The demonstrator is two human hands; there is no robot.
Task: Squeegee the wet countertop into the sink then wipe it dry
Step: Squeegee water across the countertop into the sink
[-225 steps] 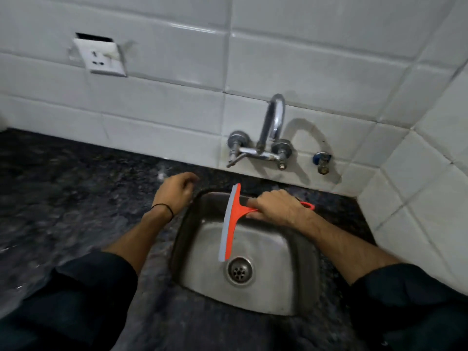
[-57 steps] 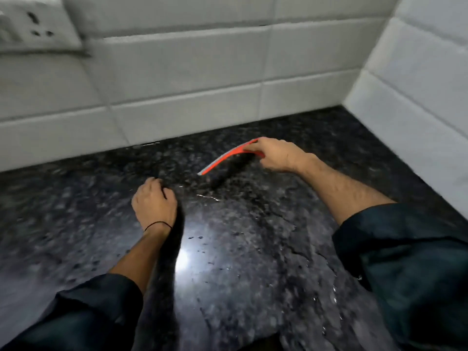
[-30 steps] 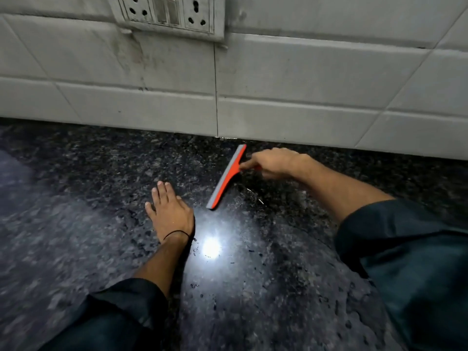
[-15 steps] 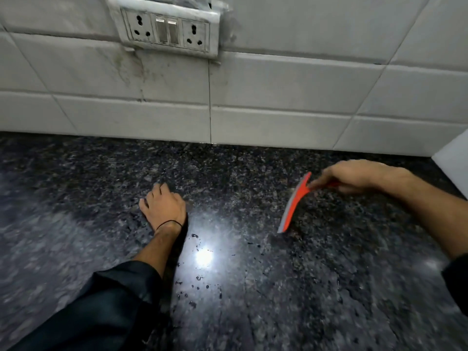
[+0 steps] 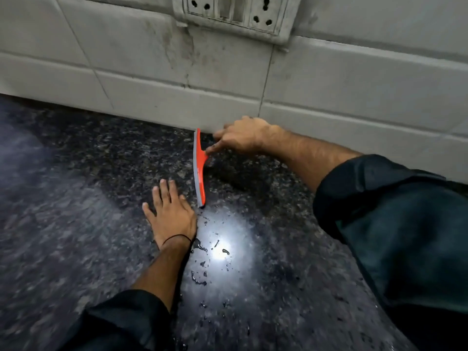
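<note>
Countertop (image 5: 76,224) nearest me is slick dark stone, beaded with droplets (image 5: 202,249) by my left hand (image 5: 172,214), which lies flat and spread. Just beyond, the squeegee (image 5: 198,168) stands on its blade, far end at the tiled wall (image 5: 126,59). My right hand (image 5: 240,135) is closed round its handle; it seems light and stiff, soft-edged, best held there.
</note>
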